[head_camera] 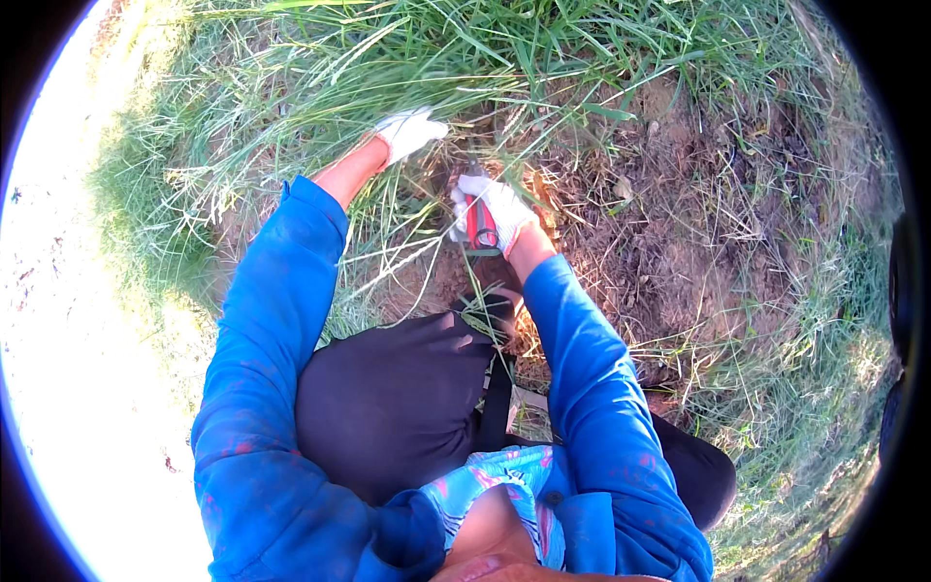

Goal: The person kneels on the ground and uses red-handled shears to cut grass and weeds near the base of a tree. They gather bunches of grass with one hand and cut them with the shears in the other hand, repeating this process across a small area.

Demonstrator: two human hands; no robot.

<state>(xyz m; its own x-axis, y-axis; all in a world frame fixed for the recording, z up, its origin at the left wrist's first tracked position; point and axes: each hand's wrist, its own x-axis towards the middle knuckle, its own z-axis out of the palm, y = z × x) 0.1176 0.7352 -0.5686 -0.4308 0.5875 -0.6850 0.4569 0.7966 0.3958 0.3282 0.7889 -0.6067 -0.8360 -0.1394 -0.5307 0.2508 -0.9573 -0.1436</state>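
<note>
My left hand (pixel 412 135), in a white knit glove, reaches into long green grass (pixel 349 94) at the upper middle. Blades lie around and over it; whether its fingers are closed on any is hard to tell. Just right of it and nearer to my body, my right hand (pixel 496 209), gloved the same way, is closed around the red and grey handle of a hand tool (pixel 481 222). The tool's front end points up into the grass and is largely hidden, so its exact kind cannot be told. Long grass stems cross beside the tool and over my lap.
To the right lies brown soil (pixel 676 269) strewn with dry stalks and cut-looking grass. Denser grass borders it above and along the right rim. My bent knees in dark trousers (pixel 393 393) are close below the hands. The far left is glaringly bright ground.
</note>
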